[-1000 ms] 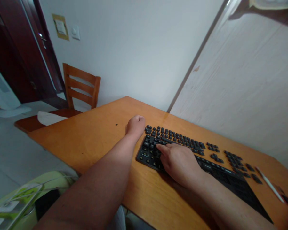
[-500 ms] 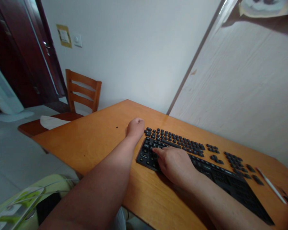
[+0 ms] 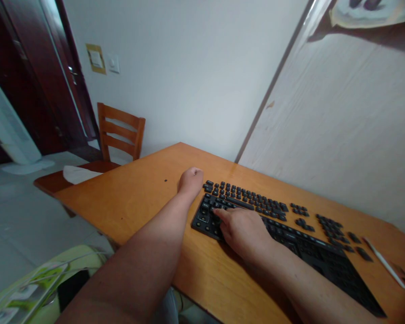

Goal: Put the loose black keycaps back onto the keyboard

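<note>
A wooden table carries a black computer keyboard, loose keycaps grouped beyond it, and a slim white stick.

The keyboard I work on is black, and so are the loose keycaps I see beyond it. My table is warm orange-brown with a faint wood grain. The pen to my right is white with a reddish tip. Around me I see a reddish-brown chair, a white cloth, a dark maroon door, a plain pale grey wall and a lightly streaked greyish panel.
</note>
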Motion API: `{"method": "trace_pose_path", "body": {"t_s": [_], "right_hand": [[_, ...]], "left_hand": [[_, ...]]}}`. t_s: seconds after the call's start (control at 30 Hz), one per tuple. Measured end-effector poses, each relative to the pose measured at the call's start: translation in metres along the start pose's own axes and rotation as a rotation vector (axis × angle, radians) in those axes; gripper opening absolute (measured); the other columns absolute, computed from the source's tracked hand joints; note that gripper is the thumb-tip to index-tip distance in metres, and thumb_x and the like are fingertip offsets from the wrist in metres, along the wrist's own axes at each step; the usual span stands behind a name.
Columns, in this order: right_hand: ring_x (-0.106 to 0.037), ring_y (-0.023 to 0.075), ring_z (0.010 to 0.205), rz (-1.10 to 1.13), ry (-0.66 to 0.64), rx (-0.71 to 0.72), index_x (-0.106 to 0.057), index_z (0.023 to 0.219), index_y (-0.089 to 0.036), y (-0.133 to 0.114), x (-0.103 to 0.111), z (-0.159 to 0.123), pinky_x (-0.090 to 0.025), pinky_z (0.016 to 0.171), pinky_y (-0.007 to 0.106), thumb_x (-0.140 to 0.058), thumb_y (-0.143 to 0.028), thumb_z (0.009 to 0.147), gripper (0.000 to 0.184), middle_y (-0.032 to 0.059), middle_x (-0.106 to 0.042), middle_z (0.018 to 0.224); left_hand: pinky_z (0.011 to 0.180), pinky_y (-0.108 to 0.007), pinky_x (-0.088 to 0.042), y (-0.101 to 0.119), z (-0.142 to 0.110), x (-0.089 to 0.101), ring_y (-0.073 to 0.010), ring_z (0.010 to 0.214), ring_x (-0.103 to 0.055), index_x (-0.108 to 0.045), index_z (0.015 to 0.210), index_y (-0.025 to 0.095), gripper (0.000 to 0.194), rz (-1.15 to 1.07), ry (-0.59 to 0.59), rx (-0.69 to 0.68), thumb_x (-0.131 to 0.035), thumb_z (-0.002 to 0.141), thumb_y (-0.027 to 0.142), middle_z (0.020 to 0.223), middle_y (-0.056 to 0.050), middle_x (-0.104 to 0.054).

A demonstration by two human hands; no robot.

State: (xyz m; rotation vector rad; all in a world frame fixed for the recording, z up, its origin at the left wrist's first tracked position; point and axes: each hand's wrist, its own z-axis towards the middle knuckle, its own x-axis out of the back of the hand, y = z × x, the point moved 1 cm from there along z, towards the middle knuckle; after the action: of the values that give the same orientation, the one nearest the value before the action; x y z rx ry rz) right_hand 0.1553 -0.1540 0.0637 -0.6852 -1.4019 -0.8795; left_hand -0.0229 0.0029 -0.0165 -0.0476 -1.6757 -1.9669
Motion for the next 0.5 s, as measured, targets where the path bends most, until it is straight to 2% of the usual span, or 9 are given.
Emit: {"method": "trace_pose_path", "body": {"t_s": [0.5], "right_hand": [[-0.071, 0.0228, 0.094, 0.039, -0.012, -0.006, -0.067, 0.129, -0.025, 0.0006, 0.0016, -0.0007, -0.049, 0.081, 0.032, -0.046, -0.019, 0.091, 0.044, 0.0065, -0.077, 0.103]], "left_hand": [[0.069, -0.030, -0.045, -0.0004, 0.0003, -0.0004, -0.0205, 0.079, -0.063, -0.071, 0.088, 0.024, 0.025, -0.054, 0.021, 0.017, -0.052, 0.086, 0.040, 0.078, -0.003, -0.068]]}}
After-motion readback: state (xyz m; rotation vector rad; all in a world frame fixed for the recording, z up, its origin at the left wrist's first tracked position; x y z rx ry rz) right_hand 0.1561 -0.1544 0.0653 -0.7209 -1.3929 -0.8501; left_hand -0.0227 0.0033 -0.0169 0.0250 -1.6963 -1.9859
